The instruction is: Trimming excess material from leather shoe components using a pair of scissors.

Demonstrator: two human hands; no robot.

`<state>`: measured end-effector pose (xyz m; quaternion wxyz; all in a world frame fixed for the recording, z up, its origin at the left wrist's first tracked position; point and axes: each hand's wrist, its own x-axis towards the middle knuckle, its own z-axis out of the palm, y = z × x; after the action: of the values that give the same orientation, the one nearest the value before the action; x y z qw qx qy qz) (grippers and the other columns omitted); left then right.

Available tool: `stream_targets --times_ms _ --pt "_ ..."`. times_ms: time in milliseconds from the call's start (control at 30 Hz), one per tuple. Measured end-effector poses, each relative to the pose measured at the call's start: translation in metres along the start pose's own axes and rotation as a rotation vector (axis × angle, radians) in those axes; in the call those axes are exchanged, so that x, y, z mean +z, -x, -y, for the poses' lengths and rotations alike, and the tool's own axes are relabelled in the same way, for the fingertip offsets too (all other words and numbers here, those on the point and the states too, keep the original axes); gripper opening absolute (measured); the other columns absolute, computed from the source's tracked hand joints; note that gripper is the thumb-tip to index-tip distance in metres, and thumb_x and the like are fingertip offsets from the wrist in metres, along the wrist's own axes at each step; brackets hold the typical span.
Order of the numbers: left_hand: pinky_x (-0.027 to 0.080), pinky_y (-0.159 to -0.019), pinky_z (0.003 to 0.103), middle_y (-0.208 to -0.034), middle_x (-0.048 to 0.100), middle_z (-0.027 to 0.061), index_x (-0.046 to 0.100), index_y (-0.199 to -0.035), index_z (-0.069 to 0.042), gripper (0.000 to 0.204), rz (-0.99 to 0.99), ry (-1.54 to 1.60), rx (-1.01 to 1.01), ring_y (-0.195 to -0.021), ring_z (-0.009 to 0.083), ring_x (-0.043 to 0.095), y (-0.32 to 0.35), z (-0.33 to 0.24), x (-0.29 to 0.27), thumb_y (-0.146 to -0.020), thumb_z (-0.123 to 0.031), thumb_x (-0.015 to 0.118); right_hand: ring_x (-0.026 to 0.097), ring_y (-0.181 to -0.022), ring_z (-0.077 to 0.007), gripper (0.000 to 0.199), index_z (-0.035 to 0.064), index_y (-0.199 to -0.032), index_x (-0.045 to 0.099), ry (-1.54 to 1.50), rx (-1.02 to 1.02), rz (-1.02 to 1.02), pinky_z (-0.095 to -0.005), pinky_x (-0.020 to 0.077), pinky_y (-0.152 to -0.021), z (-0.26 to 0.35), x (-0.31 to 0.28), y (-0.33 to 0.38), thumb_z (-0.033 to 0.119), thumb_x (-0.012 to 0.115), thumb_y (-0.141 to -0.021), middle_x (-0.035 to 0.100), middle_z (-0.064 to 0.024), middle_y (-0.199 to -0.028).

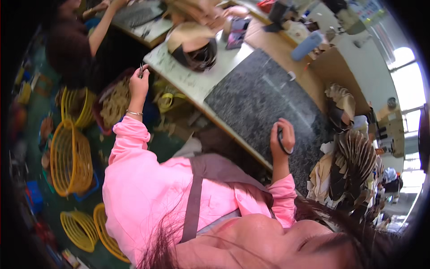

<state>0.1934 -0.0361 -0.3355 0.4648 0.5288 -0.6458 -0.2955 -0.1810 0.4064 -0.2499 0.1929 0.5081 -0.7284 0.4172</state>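
My left hand [138,86] is stretched out past the table's left edge, its fingers closed on a small slim metal tool [141,71], too small to name exactly. Over the dark mottled board [251,89] is my right hand [281,134], its fingers curled around a thin black curved piece [282,142] like a loop or strip. Whether that hand touches the board I cannot tell. Below my left hand stands a dark red basket [99,107] of tan scraps.
Yellow baskets [71,157] stand on the green floor at left. A co-worker [67,49] works at the far left. A rounded tan-and-black bundle [192,45], a phone [237,32] and a blue bottle [307,45] lie on the tables. Fanned dark pieces [354,157] are stacked at right.
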Motion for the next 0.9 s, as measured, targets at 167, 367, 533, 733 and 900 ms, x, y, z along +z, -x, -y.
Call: stream_targets --times_ms 167,367,533,733,900 --pt "0.044 -0.062 0.025 -0.094 0.075 0.0001 0.082 -0.122 -0.009 0.025 0.190 0.281 -0.506 -0.071 0.0067 0.058 0.110 0.087 -0.058 -0.105 -0.019 0.067 0.074 -0.103 -0.0364 0.011 0.0006 -0.100 0.073 0.047 -0.029 0.027 -0.0423 0.0593 -0.091 0.017 -0.002 0.000 -0.002 0.078 -0.090 0.076 -0.0202 -0.113" --pt "0.031 -0.049 0.024 -0.096 0.072 -0.0015 0.079 -0.128 -0.009 0.029 0.137 0.429 -0.734 -0.054 0.0043 0.040 0.175 0.135 -0.091 -0.105 -0.020 0.066 0.074 -0.103 -0.0345 0.015 0.0033 -0.101 0.075 -0.039 -0.110 0.171 -0.0420 0.0588 -0.092 0.071 -0.006 0.000 -0.003 0.079 -0.088 0.077 -0.0164 -0.115" --pt "0.027 -0.049 0.022 -0.095 0.068 -0.0035 0.077 -0.131 -0.008 0.030 0.130 0.573 -0.785 -0.054 0.0016 0.038 0.169 0.129 -0.098 -0.105 -0.019 0.066 0.074 -0.104 -0.0320 0.016 0.0043 -0.098 0.075 -0.106 -0.395 0.422 -0.0405 0.0584 -0.092 0.139 -0.019 -0.069 -0.003 0.081 -0.085 0.077 -0.0153 -0.115" --pt "0.025 -0.051 0.020 -0.092 0.065 -0.0047 0.074 -0.133 -0.005 0.029 0.153 0.607 -0.641 -0.057 -0.0015 0.035 0.085 0.075 -0.112 -0.108 -0.018 0.067 0.074 -0.104 -0.0269 0.017 0.0040 -0.101 0.074 -0.184 -0.374 0.275 -0.0392 0.0587 -0.093 0.163 -0.030 -0.246 -0.004 0.076 -0.087 0.077 -0.0138 -0.113" --pt "0.024 -0.052 0.020 -0.093 0.066 -0.0022 0.073 -0.132 -0.001 0.029 0.191 0.515 -0.563 -0.058 -0.0017 0.034 0.005 0.023 -0.123 -0.109 -0.015 0.067 0.073 -0.104 -0.0241 0.011 0.0030 -0.103 0.074 -0.209 -0.266 0.366 -0.0370 0.0576 -0.093 0.159 0.053 -0.377 0.002 0.073 -0.092 0.077 -0.0120 -0.112"
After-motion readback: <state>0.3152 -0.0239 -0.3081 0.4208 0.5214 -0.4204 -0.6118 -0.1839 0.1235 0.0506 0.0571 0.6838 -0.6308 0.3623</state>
